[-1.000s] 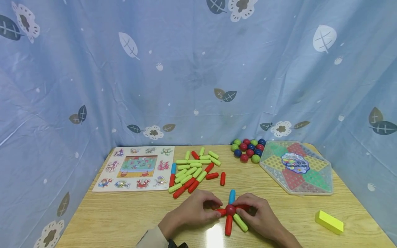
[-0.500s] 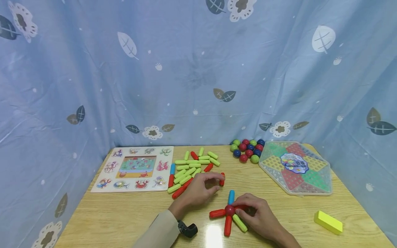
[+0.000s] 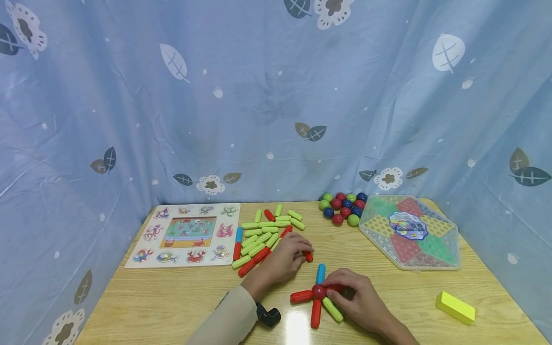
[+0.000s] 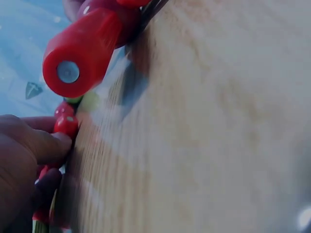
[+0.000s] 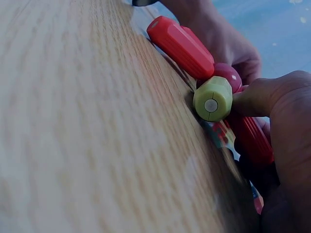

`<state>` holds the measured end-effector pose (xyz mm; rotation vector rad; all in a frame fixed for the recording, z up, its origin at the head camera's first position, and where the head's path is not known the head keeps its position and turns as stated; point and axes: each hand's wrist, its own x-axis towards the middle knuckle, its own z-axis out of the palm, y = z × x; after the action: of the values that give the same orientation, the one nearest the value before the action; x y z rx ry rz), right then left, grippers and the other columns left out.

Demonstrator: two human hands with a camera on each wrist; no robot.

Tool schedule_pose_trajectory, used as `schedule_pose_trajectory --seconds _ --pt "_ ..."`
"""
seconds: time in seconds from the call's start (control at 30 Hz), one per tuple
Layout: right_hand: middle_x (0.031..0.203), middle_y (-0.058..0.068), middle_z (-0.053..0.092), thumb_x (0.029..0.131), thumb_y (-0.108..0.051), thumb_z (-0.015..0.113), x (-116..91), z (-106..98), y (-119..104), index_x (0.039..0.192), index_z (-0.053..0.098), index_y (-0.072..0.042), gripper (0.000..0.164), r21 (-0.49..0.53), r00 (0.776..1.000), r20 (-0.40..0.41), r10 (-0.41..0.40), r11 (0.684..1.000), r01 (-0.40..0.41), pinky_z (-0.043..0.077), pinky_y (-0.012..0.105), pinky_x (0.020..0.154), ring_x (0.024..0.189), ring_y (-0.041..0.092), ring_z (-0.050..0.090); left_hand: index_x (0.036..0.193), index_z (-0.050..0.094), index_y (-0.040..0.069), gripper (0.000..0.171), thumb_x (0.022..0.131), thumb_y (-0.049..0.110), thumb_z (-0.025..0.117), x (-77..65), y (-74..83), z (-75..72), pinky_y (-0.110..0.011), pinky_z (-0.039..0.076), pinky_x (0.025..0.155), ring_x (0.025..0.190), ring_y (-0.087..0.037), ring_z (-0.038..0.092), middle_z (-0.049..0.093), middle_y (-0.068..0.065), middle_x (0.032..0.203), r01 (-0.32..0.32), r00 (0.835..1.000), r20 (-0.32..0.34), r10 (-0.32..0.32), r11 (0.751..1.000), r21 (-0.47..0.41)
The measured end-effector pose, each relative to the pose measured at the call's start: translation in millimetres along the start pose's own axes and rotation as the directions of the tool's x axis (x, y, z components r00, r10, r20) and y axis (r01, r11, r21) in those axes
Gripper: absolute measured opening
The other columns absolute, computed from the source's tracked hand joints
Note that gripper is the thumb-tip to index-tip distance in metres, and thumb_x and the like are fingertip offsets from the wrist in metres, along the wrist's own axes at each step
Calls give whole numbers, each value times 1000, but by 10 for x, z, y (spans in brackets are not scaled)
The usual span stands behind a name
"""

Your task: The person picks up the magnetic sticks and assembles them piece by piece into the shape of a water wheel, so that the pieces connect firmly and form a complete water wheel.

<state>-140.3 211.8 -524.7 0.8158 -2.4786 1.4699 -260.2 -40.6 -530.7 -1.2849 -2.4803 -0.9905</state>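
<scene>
My left hand (image 3: 284,258) pinches a loose red magnetic stick (image 3: 308,257) between thumb and finger, beside the pile of sticks. In the left wrist view, the thumb lies against that stick's end. Nearer the front, a dark red ball (image 3: 319,292) joins several sticks into a star: a blue stick (image 3: 321,273) at the back, a red stick (image 3: 301,296) to the left, another red stick (image 3: 316,315) in front and a yellow-green stick (image 3: 332,310) at front right. My right hand (image 3: 358,297) holds the star by the ball and a partly hidden red stick on the right.
Yellow-green and red sticks (image 3: 260,239) lie piled at back centre. A wooden picture puzzle (image 3: 146,261) is left of them. Red, blue and green balls (image 3: 345,211) cluster at the back, beside a hexagonal plastic case (image 3: 409,266). A yellow block (image 3: 455,307) lies at the right.
My left hand has let go of the star's left red stick, moved up and away, and taken hold of the loose red stick. My right hand keeps its place on the star.
</scene>
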Motion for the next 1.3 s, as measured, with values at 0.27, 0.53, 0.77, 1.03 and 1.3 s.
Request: schedule_pose_trajectory --seconds 0.27,0.53,0.77,1.03,1.3 --pt "113 -12 78 102 -8 77 2 4 5 118 82 -29 27 -11 1000 8 10 1000 -10 58 22 93 104 14 74 113 82 16 14 107 10 71 -64 262 -210 -37 50 116 130 -20 62 79 5 114 67 992 104 -74 995 69" --pt "114 -12 79 103 -10 77 -3 5 23 119 82 -29 25 6 1000 17 18 1000 -18 58 22 93 105 13 74 118 82 20 17 107 13 70 -226 378 -285 -37 47 122 137 -21 60 80 10 116 47 989 139 -57 996 76" --pt "114 -11 79 102 -8 78 -2 0 22 118 82 -28 27 6 1000 10 4 1000 -4 58 21 93 105 13 74 120 82 18 18 107 12 70 -358 518 -360 -28 53 109 115 -6 68 78 10 117 42 982 188 -31 997 -58" --pt "113 -10 79 101 -8 78 -2 8 28 119 81 -27 26 7 1000 -5 -4 1000 4 58 21 92 105 12 74 120 81 15 19 107 8 70 -381 585 -262 -24 55 107 116 -7 69 76 5 120 99 982 168 -82 991 -95" --pt "112 -10 79 100 -9 80 9 16 32 118 82 -26 25 0 1000 -18 -14 1000 14 59 20 90 102 15 75 113 82 12 13 103 8 75 -370 611 -192 -17 56 91 107 -3 68 76 3 116 165 985 71 -157 979 -120"
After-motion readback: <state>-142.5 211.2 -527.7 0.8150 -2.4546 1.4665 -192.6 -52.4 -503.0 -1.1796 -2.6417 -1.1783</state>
